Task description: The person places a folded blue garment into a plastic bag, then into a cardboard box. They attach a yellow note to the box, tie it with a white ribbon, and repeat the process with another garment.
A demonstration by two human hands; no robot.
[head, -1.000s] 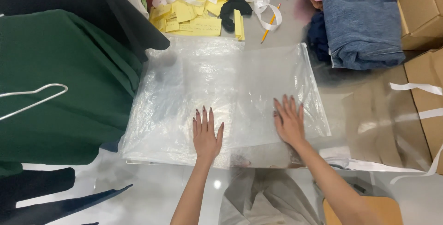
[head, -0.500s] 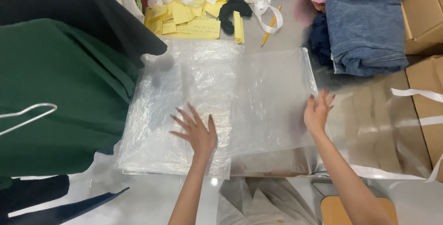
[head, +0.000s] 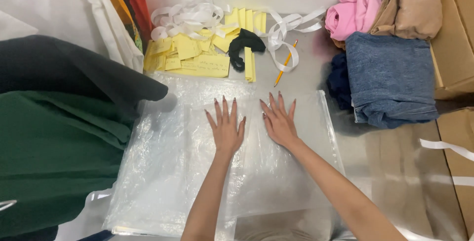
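The near edge of the clear, crinkled plastic bag (head: pixel 163 172) is running out of the bottom of the head view, and whatever may be lying inside it is hard to make out through the glare. Both forearms are cut off at the bottom edge too. A dark green garment (head: pixel 54 157) is spilling off the picture to the left of the left hand, with a black garment (head: pixel 69 70) lying over its top; only a sliver of a white hanger (head: pixel 6 205) is showing at the lower left.

The bag is thin, glossy film, wrinkled on the left and smoother under the palms, lying flat on a shiny grey table (head: pixel 395 172). The left hand (head: pixel 226 127) is lying flat on the film, fingers spread and straight, gripping nothing. The right hand (head: pixel 279 120) is lying beside it, just apart, also open and pressing palm-down on the film, holding nothing. The bag is stretching out under both hands and reaching to either side of them.

Beyond the fingertips, a heap of yellow paper slips (head: pixel 197 56) is sitting with white ribbon strips (head: pixel 185 16) tangled over it, a small black cloth piece (head: pixel 245 46) and a yellow pencil (head: pixel 285 63). To the right of the right hand, a folded blue knit garment (head: pixel 392 78) is lying near a pink one (head: pixel 345 16) and a tan one (head: pixel 410 1), beside brown cardboard boxes (head: pixel 456 38).
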